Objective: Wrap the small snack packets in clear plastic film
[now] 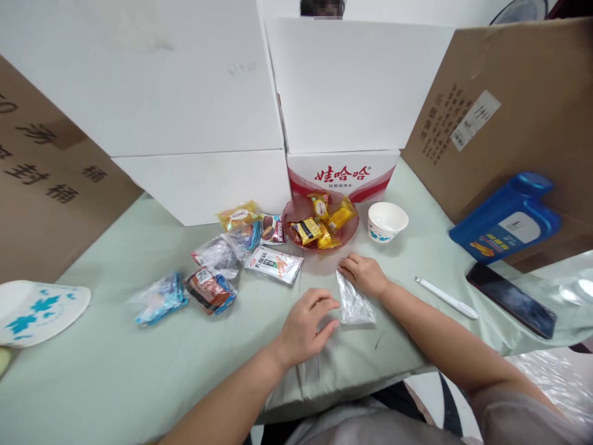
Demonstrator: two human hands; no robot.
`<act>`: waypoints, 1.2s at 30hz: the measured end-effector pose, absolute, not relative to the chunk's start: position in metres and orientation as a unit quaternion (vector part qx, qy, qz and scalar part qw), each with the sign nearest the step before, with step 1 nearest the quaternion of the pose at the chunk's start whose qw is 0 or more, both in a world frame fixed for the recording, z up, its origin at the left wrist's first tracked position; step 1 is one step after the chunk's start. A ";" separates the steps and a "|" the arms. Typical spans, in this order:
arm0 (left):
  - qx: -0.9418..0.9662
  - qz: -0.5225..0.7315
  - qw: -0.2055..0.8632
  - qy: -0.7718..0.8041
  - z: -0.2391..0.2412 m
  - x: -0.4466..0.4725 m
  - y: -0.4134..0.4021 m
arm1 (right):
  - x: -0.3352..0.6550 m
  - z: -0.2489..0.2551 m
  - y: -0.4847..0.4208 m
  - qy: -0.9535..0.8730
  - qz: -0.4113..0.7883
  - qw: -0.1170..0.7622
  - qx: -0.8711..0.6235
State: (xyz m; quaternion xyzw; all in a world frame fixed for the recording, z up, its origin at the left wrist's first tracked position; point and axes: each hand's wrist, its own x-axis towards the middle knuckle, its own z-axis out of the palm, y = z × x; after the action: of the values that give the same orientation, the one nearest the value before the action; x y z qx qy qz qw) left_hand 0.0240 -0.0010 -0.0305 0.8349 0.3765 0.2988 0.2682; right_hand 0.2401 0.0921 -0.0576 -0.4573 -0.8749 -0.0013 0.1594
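A clear plastic bag (356, 306) lies flat on the cloth-covered table in front of me. My right hand (365, 276) has its fingers closed on the bag's far end. Just left of the bag, my left hand (306, 324) is held with thumb and fingers apart and nothing between them. Beyond my hands stands a reddish see-through bowl (293, 213) with several yellow-wrapped snacks (341, 213) in it. A white snack packet (274, 264) lies near the bowl's left front. Further left are a brown-and-blue packet (210, 290), a blue packet (163, 298) and a yellow packet (239, 215).
A white paper bowl (388, 221) stands right of the reddish bowl. On the right are a white box-cutter-like tool (447, 298), a phone (512, 300) and a blue bottle (507, 216). White boxes (343, 86) and brown cardboard (504, 117) wall the table. Behind them, a person's head (322, 7) shows.
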 end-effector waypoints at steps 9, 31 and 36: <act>0.924 0.143 0.223 0.276 -0.038 0.030 0.000 | 0.280 -0.025 0.090 -0.829 0.026 0.244 -0.502; 0.862 0.273 0.173 0.390 -0.039 0.020 0.012 | 0.252 -0.004 0.044 -0.931 0.210 0.101 -0.283; 0.888 0.225 0.184 0.357 -0.040 0.019 0.013 | 0.252 0.001 0.038 -0.922 0.288 0.120 -0.230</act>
State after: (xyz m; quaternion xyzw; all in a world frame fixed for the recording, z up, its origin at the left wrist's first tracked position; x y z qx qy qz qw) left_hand 0.0190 0.0134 -0.0402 0.8875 0.3575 0.2249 0.1841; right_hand 0.2520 0.0377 0.0006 -0.2304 -0.9217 0.2883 0.1196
